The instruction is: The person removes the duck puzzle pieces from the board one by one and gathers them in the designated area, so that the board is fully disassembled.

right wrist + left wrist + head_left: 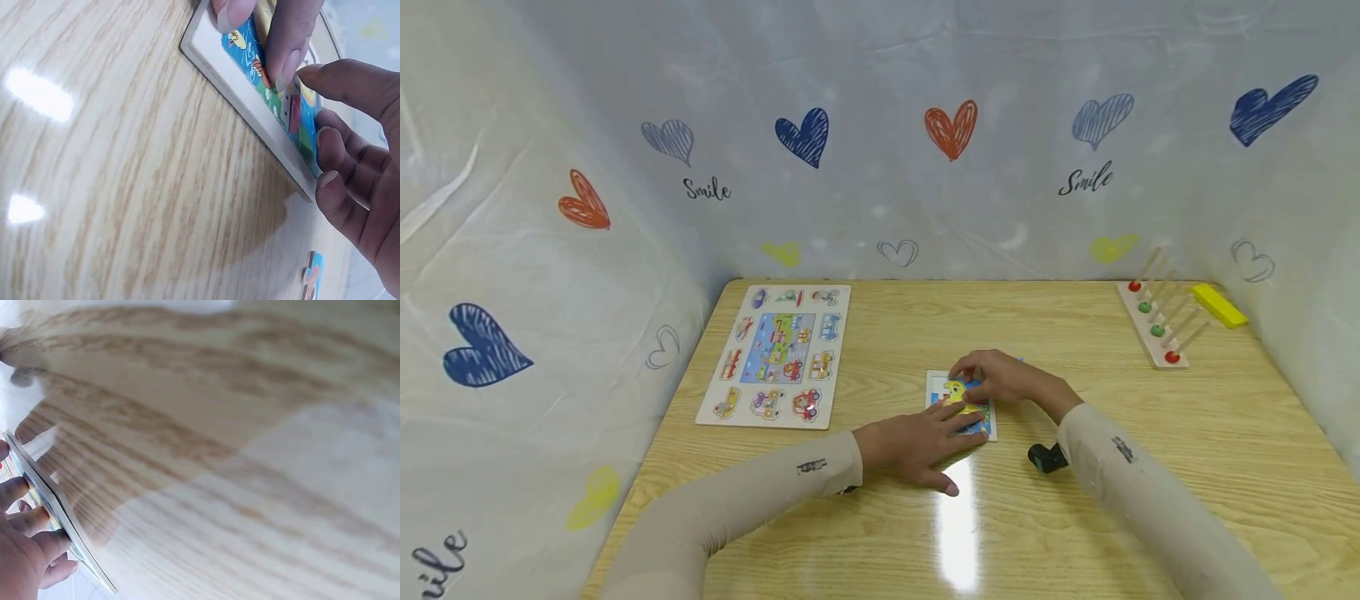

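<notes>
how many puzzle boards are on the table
2: a small one, partly covered by the left hand and right hand, and a larger one farther left on the table. No others show.

The left hand reaches in from the lower left corner, its fingers spread over a thin, flat board with a pale edge, which slants across that corner. Glossy wood-grain tabletop fills most of the view, mirroring brownish finger-like shapes beside the board. A blurred shape at the upper left edge is unclear.
</notes>
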`<state>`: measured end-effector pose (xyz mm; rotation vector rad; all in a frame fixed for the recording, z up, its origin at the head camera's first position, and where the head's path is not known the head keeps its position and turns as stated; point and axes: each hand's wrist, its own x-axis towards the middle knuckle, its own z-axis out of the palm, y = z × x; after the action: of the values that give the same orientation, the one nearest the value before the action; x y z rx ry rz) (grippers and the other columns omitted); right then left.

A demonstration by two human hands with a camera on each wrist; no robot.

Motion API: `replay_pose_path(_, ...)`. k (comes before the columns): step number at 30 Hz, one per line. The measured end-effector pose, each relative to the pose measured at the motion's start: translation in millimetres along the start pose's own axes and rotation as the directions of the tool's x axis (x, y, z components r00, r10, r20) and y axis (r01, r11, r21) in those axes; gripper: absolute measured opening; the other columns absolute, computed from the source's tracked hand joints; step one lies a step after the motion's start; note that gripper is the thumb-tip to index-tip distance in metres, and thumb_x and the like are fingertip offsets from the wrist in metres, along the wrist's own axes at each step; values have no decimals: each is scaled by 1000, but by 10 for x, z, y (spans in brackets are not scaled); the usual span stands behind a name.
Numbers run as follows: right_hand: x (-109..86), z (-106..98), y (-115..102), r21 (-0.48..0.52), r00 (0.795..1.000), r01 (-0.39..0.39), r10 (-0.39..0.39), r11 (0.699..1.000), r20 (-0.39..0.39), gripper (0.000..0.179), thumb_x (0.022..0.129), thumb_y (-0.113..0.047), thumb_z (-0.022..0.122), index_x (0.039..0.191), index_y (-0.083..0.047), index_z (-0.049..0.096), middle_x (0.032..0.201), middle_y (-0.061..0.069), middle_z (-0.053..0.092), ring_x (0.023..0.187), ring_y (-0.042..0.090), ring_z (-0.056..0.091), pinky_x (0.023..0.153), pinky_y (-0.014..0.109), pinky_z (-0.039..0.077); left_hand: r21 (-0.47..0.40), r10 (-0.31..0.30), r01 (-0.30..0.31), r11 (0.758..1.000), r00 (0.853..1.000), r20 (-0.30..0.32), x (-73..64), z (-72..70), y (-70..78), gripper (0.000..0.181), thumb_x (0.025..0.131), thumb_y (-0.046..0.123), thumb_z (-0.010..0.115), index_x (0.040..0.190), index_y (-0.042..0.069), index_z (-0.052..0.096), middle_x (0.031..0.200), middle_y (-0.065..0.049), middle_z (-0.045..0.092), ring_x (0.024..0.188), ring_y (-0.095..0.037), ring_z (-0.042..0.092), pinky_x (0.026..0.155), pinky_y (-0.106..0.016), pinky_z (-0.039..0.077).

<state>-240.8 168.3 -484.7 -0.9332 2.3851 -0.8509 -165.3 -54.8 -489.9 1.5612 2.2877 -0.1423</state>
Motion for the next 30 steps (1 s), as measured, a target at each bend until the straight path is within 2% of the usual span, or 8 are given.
replay_pose_path(7,34,-19,-46,-42,998,10,-8,999,56,35,92,-16,73,127,-11,68,110,3,63,100,19,57,88,38,50,11,2,-2,1000,1000,7,15,10,1,86,98,71,35,164,23,7,171,-5,-1,157,-32,-3,126,-51,9)
replay_pose_path(12,38,-21,-64,-34,997,10,-8,999,83,37,93,-15,71,130,-12,68,109,4,60,98,19,55,85,35,49,21,2,-3,1000,1000,18,8,-19,11,86,99,70,35,164,22,6,171,-6,-1,157,-32,-4,125,-51,10)
replay_pose_path(19,54,-19,-74,-58,997,21,-16,998,76,36,92,-13,71,128,-12,69,107,4,59,94,18,53,82,33,46,22,-1,1,1000,1000,18,-6,-45,20,86,99,70,36,164,21,7,171,-6,0,157,-33,-3,125,-51,12)
replay_pose_path(26,63,-28,-101,-73,998,-5,10,997,62,34,90,-12,72,124,-17,69,113,7,57,104,21,55,88,38,48,17,-6,6,1000,1000,19,-6,-43,24,86,99,70,36,164,22,8,171,-6,0,157,-32,-3,125,-51,12)
replay_pose_path(30,62,-34,-112,-71,998,-14,19,997,58,33,90,-11,72,123,-17,69,114,8,57,104,22,54,88,39,48,22,-6,6,1000,1000,18,-4,-40,25,85,99,70,35,164,22,8,171,-6,0,157,-32,-4,125,-51,12)
